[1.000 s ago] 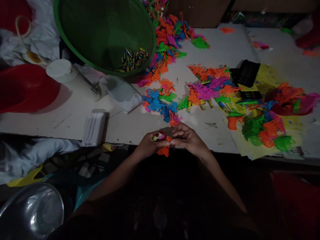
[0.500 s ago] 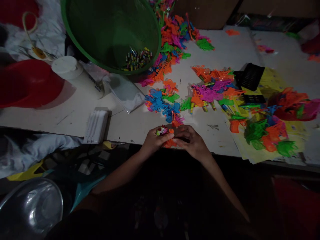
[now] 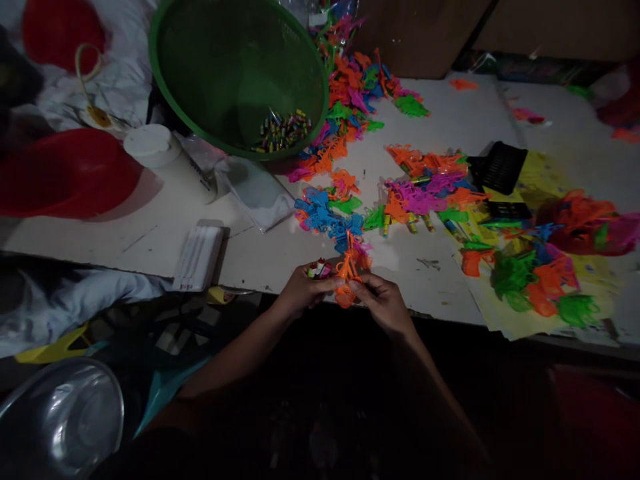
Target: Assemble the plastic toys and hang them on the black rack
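Note:
Over the table's front edge, my left hand [image 3: 300, 291] and my right hand [image 3: 384, 301] pinch an orange plastic toy piece [image 3: 345, 293] between them, its pointed end turned away from me. Several small wrapped pieces [image 3: 319, 269], white, green and dark pink, are also tucked in my left hand's curled fingers. Just beyond my hands lies a heap of blue plastic toy pieces [image 3: 323, 212] with some pink and green ones. To the right is another heap of pink plastic toy pieces [image 3: 423, 195], mixed with orange, and small striped tubes [image 3: 387, 225] stick out at its near side.
A green basin [image 3: 155, 53] leans at the back left with small striped tubes inside. Left of it stand a white jug [image 3: 173, 163] and a red basin [image 3: 75, 173]. A white stack [image 3: 197, 257] lies near the edge. Yellow sheets [image 3: 480, 287] carry toy pieces at right.
The orange toy piece has come into plain view between both hands, which are slightly lower in view. My right fingers have closed onto it. The whole view has shifted slightly.

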A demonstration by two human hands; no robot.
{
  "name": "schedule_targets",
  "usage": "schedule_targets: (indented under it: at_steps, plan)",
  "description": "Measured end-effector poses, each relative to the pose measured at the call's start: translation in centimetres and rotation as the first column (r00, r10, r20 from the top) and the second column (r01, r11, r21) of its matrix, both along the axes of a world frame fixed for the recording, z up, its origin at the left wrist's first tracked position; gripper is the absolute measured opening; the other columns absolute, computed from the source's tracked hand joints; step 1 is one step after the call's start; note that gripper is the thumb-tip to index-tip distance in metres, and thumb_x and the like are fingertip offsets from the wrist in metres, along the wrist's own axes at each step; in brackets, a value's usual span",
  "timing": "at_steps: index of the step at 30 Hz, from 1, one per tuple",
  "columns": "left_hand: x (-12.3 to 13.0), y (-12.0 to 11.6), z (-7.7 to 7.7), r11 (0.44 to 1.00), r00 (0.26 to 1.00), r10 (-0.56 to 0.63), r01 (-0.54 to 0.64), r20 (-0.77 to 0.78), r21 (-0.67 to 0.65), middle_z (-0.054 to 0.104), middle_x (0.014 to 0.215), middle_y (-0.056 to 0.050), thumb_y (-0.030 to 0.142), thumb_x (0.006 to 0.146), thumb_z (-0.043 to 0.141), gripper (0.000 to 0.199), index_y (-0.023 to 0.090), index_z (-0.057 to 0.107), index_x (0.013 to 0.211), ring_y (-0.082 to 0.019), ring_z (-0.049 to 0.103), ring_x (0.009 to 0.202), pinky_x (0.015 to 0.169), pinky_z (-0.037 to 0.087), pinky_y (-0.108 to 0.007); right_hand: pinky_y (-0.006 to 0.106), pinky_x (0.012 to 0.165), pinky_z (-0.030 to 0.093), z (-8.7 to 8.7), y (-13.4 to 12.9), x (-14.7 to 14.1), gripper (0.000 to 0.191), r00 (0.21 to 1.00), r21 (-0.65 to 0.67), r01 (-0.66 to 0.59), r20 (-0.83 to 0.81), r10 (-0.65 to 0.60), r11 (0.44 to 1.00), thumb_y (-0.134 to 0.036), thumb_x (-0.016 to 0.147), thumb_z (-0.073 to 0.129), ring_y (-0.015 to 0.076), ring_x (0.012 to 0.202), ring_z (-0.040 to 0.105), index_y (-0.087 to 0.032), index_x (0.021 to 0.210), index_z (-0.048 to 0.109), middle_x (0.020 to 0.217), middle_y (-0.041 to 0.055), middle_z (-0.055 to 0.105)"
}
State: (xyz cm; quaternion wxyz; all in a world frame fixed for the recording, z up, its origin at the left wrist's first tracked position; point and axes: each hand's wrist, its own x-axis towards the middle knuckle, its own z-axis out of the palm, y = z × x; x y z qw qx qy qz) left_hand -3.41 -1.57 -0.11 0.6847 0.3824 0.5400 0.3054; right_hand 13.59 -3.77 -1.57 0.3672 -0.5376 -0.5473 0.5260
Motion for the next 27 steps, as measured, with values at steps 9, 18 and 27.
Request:
schedule_targets:
  at_steps: [9,18,27]
  plan:
    - [0.8,-0.3,-0.1,0.993,0.992,0.078,-0.087,0.1,0.085,0.039,0.036,0.01,0.038,0.06,0.071,0.031,0.014,0.058,0.075,-0.002,0.027,0.027,0.027,0.019,-0.016,0.024,0.056,0.047,-0.4,-0.7,0.0,0.028,0.972,-0.105,-0.064,-0.231,0.039,0.992,-0.039,0.071,0.062,0.0109,0.061,0.055,-0.02,0.091,0.066,0.076,0.0002,0.064]
    - [0.6,-0.3,0.1,0.995,0.992,0.094,-0.096,0.084,0.019,0.046,0.048,0.007,0.046,0.069,0.06,0.036,0.015,0.056,0.086,-0.002,0.035,0.033,0.029,0.019,-0.014,0.023,0.053,0.044,-0.4,0.1,-0.1,0.025,0.965,-0.053,0.194,-0.169,-0.2,0.98,-0.041,0.069,0.063,0.0086,0.054,0.05,-0.017,0.077,0.064,0.063,-0.0015,0.059]
    - [1.5,-0.8,-0.6,0.996,0.993,0.064,-0.07,0.098,0.057,0.042,0.044,0.008,0.045,0.066,0.064,0.038,0.015,0.059,0.089,-0.003,0.033,0.034,0.03,0.021,-0.014,0.028,0.063,0.048,-0.7,-1.0,-0.6,0.036,0.999,0.069,-0.023,-0.025,0.024,0.997,-0.04,0.076,0.057,0.0155,0.073,0.057,-0.022,0.107,0.056,0.082,0.0029,0.062]
